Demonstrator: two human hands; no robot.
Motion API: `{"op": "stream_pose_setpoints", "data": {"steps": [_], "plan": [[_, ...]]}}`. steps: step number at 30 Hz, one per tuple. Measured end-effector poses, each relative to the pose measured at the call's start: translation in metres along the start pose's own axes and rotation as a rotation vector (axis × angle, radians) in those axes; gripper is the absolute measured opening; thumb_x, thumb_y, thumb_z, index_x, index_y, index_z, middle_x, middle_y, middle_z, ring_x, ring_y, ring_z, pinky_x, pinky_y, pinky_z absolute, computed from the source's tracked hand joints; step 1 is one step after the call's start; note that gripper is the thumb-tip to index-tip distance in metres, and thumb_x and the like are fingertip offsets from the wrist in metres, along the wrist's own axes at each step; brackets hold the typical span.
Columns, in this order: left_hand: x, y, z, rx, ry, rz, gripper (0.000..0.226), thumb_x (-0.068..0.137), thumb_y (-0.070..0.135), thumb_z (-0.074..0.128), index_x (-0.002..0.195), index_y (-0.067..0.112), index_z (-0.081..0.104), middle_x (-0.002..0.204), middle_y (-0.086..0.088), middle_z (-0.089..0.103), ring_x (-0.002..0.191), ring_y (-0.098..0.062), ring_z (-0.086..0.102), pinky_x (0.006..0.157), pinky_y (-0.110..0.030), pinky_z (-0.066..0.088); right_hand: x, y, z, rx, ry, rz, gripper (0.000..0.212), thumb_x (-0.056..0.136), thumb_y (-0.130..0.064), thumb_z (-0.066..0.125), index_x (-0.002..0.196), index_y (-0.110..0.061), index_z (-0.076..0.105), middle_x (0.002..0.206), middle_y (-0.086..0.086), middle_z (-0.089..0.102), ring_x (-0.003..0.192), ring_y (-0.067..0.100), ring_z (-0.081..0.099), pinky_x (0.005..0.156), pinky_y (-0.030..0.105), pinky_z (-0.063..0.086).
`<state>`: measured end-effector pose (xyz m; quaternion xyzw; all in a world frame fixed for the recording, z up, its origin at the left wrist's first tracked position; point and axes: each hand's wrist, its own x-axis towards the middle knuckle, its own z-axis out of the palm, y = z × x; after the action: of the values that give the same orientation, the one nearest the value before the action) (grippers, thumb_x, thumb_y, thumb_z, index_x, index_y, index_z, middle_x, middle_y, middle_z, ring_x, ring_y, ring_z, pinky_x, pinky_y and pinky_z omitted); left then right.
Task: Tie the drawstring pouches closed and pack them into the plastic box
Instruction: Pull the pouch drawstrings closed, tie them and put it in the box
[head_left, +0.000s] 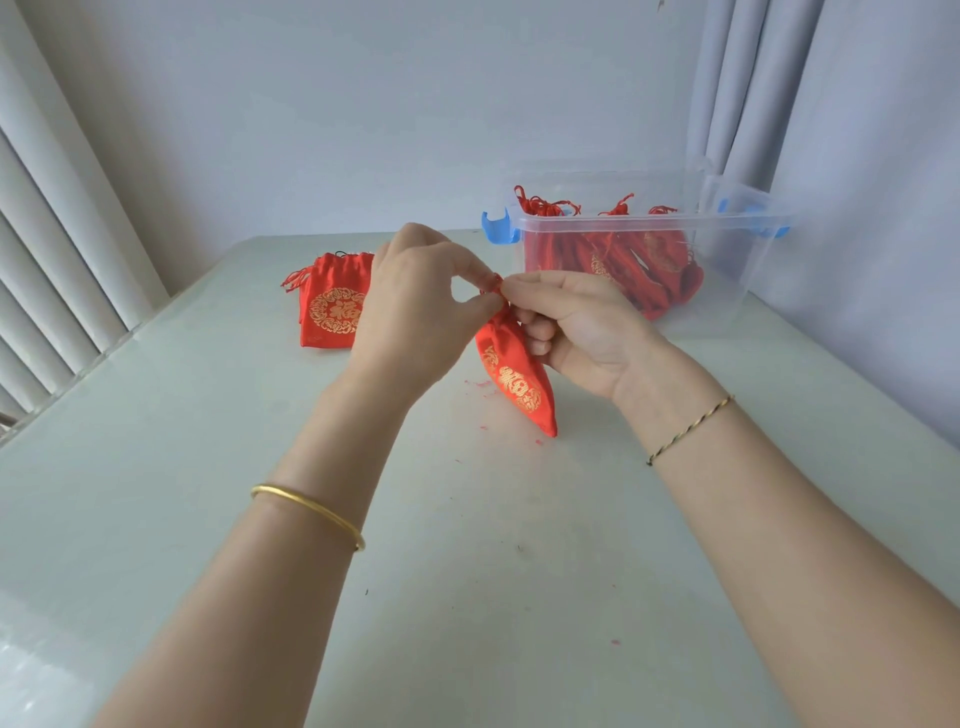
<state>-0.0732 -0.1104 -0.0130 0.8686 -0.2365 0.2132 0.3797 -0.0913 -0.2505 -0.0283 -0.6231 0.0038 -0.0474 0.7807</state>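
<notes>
We hold a small red satin drawstring pouch with gold embroidery (514, 382) above the pale tabletop (467, 571). Our left hand (415, 306) and right hand (576, 332) both pinch its gathered neck cords, likely to knot them. The clear plastic box with blue latches (737, 270) waits near, already holding tied pouches.

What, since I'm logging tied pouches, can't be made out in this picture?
Head view only:
Knot on the held pouch: fingertips of the left hand and right hand cover its neck.
Count of packed pouches: they overlap behind the hazy wall of the plastic box.
Table pouches: the left hand hides their right edge; how many are stacked is unclear.
</notes>
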Motion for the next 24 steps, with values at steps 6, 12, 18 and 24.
{"op": "stream_pose_setpoints", "data": {"steps": [6,12,18,24], "plan": [[0.004,-0.007,0.001,-0.003,0.051,0.001,0.003,0.085,0.018,0.060,0.082,0.017,0.062,0.093,0.001,0.055,0.088,-0.015,0.050,0.067,-0.022,0.033,0.002,-0.001,-0.011,-0.238,0.126,-0.095,0.011,0.084,-0.005,0.064,0.074,-0.008,0.064,0.059,0.001,0.046,0.040,0.004,0.033,0.046,0.019,0.031],[0.003,-0.012,0.007,-0.014,-0.019,-0.039,0.008,0.088,0.006,0.046,0.084,0.009,0.053,0.076,0.004,0.049,0.078,-0.020,0.046,0.059,-0.020,0.035,0.005,0.003,-0.025,-0.460,0.246,-0.197,0.022,0.083,-0.005,0.066,0.066,-0.018,0.061,0.061,-0.005,0.053,0.038,-0.004,0.041,0.047,0.014,0.032],[0.001,-0.011,0.005,-0.237,-0.124,-0.190,0.013,0.091,0.009,0.044,0.080,0.015,0.048,0.087,-0.008,0.063,0.088,-0.027,0.065,0.080,-0.046,0.053,-0.004,-0.007,-0.025,-0.649,0.190,-0.115,0.029,0.085,-0.023,0.066,0.111,-0.018,0.055,0.094,-0.005,0.055,0.059,0.010,0.059,0.050,0.023,0.041],[0.004,0.006,0.008,-0.478,-0.201,-0.215,0.014,0.093,0.009,0.045,0.080,0.013,0.050,0.083,-0.002,0.067,0.076,-0.011,0.066,0.065,-0.024,0.050,-0.020,-0.013,-0.017,-1.041,0.102,-0.177,0.034,0.075,-0.032,0.074,0.084,-0.001,0.062,0.078,0.012,0.065,0.069,0.022,0.061,0.060,0.033,0.045]]}}
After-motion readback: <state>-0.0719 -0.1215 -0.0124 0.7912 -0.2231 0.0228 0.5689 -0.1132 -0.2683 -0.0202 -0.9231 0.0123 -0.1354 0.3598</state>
